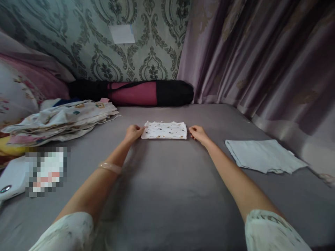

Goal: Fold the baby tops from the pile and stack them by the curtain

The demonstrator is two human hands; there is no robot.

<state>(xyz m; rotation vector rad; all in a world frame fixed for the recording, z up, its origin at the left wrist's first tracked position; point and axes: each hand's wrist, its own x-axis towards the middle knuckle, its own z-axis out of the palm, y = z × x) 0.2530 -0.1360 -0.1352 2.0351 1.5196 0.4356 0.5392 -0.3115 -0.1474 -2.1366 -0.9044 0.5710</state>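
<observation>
White printed cloth (pixel 164 130), one piece, folded, lies on the grey bed (pixel 167 195) at 12 o'clock. Both arms stretch straight out. The left hand (pixel 133 132) meets its 9 o'clock edge and the right hand (pixel 198 134) its 3 o'clock edge. Each grip is narrow with curled fingers; I cannot tell whether either pinches the fabric. One pale cloth (pixel 263 155) lies at 3 o'clock.
</observation>
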